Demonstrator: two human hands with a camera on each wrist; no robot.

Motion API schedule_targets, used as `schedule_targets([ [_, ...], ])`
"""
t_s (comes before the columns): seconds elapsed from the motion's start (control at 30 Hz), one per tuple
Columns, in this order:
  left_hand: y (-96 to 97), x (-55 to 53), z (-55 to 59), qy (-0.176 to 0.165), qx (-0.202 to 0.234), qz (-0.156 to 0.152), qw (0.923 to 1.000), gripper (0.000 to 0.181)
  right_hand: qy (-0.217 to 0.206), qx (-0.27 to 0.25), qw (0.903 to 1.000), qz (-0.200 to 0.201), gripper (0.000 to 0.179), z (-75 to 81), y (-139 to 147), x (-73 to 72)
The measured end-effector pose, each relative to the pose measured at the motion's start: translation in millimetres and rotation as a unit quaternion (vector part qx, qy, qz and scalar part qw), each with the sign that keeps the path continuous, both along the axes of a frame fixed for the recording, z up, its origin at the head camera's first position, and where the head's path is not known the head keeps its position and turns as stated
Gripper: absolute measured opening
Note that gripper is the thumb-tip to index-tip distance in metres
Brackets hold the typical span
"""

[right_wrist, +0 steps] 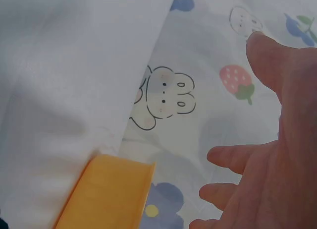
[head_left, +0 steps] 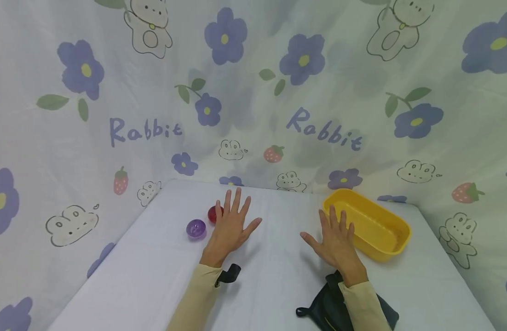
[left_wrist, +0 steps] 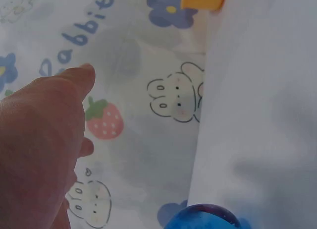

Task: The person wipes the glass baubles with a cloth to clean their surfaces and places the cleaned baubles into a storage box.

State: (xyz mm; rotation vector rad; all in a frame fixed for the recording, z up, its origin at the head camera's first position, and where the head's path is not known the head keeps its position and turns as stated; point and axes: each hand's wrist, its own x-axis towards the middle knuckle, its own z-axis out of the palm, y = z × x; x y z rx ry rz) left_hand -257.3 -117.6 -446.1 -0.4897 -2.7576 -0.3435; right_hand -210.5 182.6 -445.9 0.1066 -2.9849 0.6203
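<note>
- Hovering over the white table (head_left: 272,262), both hands look spread wide, backs up, with nothing held in either.
- Left hand (head_left: 229,230) is the one by the red ball (head_left: 213,214). Ball sits just off the left side of its fingers, partly hidden by them, so I can't tell if they touch.
- Purple cup (head_left: 196,229) is just beside the ball, a bit further left and closer to the person.
- Main thing imo: ball and cup are on the left, yellow basin (head_left: 377,253) is well apart on the right, and its long axis runs slantwise from far left to near right.
- Right hand (head_left: 337,246) is way nearer the basin, fingers overlapping its left side in the head view. Contact's unclear.
- Black bag (head_left: 328,308) lies below the right forearm, partly blocked by the sleeve (head_left: 363,305).
</note>
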Motion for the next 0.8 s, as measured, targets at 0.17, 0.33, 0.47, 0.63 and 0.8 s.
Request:
schedule_targets([
  [0.17, -0.1, 0.1, 1.5, 0.009, -0.002, -0.002, 1.0000, 0.076, 0.007, 0.002, 1.0000, 0.002, 0.098, -0.1, -3, 0.0],
  [0.33, 0.2, -0.3, -0.3, 0.003, 0.000, -0.008, 1.0000, 0.076, 0.001, 0.009, 1.0000, 0.000, 0.098, -3.3, -2, 0.9],
  [0.47, 2.5, -0.6, -2.0, -0.012, 0.019, -0.025, 0.9994, 0.077, -0.010, -0.006, 0.9999, -0.003, 0.098, -3.0, 4, 1.1],
  [0.63, 8.2, -0.1, -1.2, -0.028, 0.066, -0.063, 0.9954, 0.076, -0.010, -0.059, 0.9982, 0.004, 0.095, 5.8, 14, 3.2],
  [0.8, 17.5, 0.0, 8.1, -0.091, 0.156, -0.105, 0.9779, 0.078, -0.010, -0.121, 0.9925, 0.010, 0.092, 19.2, 29, 8.7],
])
